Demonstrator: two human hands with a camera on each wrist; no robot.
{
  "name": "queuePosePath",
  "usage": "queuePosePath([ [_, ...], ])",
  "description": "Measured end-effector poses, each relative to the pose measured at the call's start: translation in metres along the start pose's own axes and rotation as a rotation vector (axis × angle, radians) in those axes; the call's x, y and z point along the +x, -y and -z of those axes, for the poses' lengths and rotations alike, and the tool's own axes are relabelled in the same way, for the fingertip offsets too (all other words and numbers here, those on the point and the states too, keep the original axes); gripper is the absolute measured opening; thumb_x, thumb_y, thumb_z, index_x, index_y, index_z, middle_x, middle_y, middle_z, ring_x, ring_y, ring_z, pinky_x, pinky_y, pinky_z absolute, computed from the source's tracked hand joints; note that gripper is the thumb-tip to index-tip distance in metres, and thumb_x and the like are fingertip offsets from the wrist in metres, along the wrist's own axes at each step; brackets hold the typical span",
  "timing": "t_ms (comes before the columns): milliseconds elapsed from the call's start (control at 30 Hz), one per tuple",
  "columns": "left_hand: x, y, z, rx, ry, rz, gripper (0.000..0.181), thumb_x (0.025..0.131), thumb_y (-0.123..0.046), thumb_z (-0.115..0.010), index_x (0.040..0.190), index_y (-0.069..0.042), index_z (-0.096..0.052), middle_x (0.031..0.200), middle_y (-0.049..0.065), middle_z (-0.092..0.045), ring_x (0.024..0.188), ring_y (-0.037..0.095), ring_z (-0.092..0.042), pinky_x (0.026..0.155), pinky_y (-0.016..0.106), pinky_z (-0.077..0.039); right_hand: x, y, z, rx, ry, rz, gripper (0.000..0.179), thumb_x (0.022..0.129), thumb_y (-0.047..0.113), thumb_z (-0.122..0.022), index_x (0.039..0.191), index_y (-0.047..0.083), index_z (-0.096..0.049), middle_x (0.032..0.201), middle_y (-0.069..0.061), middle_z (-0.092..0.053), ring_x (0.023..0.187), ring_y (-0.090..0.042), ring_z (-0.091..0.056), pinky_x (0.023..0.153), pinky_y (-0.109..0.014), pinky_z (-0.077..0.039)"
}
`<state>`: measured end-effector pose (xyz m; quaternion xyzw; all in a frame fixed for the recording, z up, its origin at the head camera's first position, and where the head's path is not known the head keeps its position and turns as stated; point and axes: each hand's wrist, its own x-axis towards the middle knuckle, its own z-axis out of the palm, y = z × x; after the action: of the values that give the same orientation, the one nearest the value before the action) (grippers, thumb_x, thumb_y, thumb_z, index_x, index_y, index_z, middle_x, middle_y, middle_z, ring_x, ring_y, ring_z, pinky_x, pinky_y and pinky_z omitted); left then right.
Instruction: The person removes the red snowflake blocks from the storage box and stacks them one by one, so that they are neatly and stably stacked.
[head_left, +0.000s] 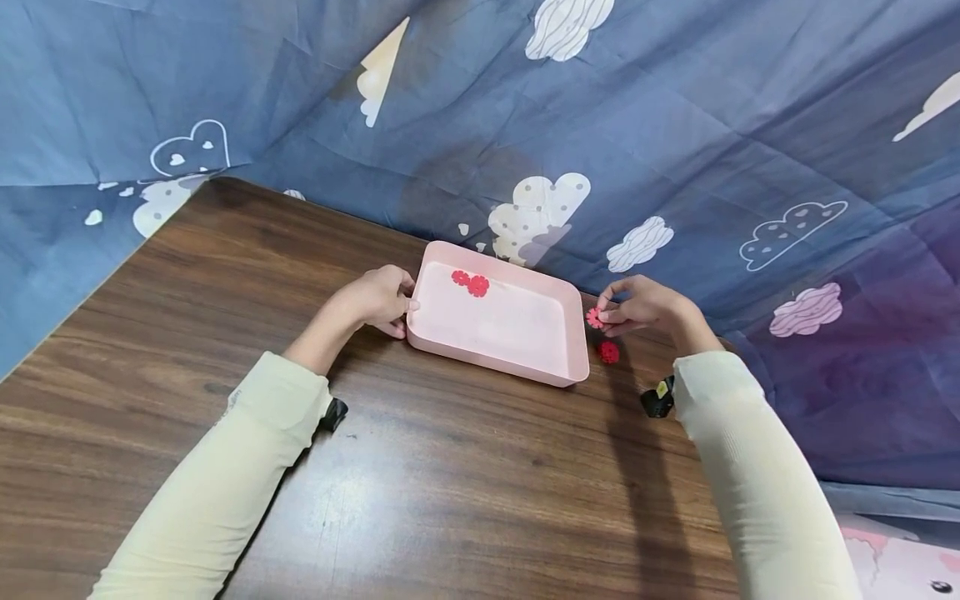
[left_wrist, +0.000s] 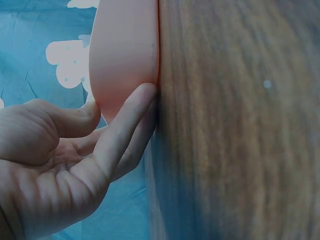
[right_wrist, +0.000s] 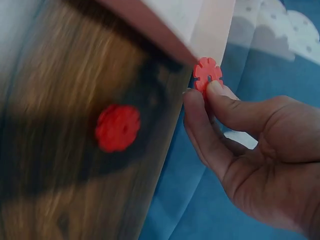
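A shallow pink tray (head_left: 502,329) lies on the table near its back edge. My left hand (head_left: 377,298) grips its left end, thumb at the rim and fingers against the outer wall (left_wrist: 125,55). Just past the tray's right end, my right hand (head_left: 645,304) pinches a red notched plastic disc (right_wrist: 205,70) between thumb and fingers. Below that hand, a small pile of similar red discs (right_wrist: 118,128) sits on the wood. Inside the tray, toward the back left, are two red clusters, a smaller one (head_left: 460,278) and a larger one (head_left: 478,286), side by side.
The brown wooden table (head_left: 450,467) reaches toward me and to the left. Right behind the tray hangs a blue cloth (head_left: 450,100) with cloud prints. A dark wrist device (head_left: 658,398) shows beneath the right sleeve.
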<state>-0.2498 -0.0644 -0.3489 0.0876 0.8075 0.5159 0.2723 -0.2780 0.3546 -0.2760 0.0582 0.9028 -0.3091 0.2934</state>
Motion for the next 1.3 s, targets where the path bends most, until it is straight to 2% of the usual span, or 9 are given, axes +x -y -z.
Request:
queuePosePath([
  [267,-0.001,-0.002,0.001,-0.015,0.008,0.010,0.044,0.110,-0.001,-0.053,0.152,0.011,-0.044,0.107,0.019,-0.065,0.072,0.014,-0.066,0.072,0.026,-0.071,-0.009,-0.032,0.006,0.054,0.045,-0.055,0.017,0.104,-0.008,-0.062,0.120,-0.010,-0.056,0.099,-0.006,-0.069,0.085,-0.014,-0.074,0.086,-0.031,-0.072],
  [567,0.002,-0.001,0.000,-0.005,-0.002,0.020,0.043,0.111,-0.002,-0.054,0.152,0.009,-0.046,0.106,0.019,-0.065,0.072,0.014,-0.066,0.074,0.028,-0.072,-0.013,-0.047,0.005,0.106,0.060,-0.088,0.017,0.103,-0.011,-0.059,0.120,-0.012,-0.055,0.094,-0.006,-0.067,0.082,-0.014,-0.074,0.083,-0.029,-0.072],
  [833,0.002,0.000,0.000,0.006,-0.006,0.020,0.047,0.111,-0.003,-0.054,0.154,0.009,-0.043,0.108,0.020,-0.065,0.071,0.014,-0.067,0.074,0.028,-0.072,-0.013,-0.057,0.004,0.142,0.088,-0.040,0.012,0.103,-0.011,-0.058,0.115,-0.013,-0.057,0.093,-0.007,-0.071,0.083,-0.014,-0.076,0.081,-0.028,-0.072],
  [1100,0.001,0.002,0.000,-0.019,0.011,0.009,0.045,0.111,-0.002,-0.053,0.153,0.011,-0.043,0.109,0.021,-0.065,0.072,0.015,-0.067,0.071,0.026,-0.071,-0.012,-0.061,-0.002,0.171,0.036,-0.093,0.018,0.103,-0.010,-0.062,0.118,-0.013,-0.054,0.092,-0.007,-0.069,0.081,-0.013,-0.076,0.081,-0.027,-0.071],
  [1300,0.001,0.000,0.000,-0.019,0.000,0.006,0.048,0.110,-0.001,-0.053,0.155,0.011,-0.041,0.109,0.021,-0.063,0.073,0.016,-0.067,0.072,0.027,-0.071,-0.012,-0.058,-0.001,0.181,0.003,-0.084,0.021,0.105,-0.006,-0.062,0.121,-0.013,-0.052,0.091,-0.005,-0.071,0.080,-0.013,-0.076,0.081,-0.027,-0.071],
])
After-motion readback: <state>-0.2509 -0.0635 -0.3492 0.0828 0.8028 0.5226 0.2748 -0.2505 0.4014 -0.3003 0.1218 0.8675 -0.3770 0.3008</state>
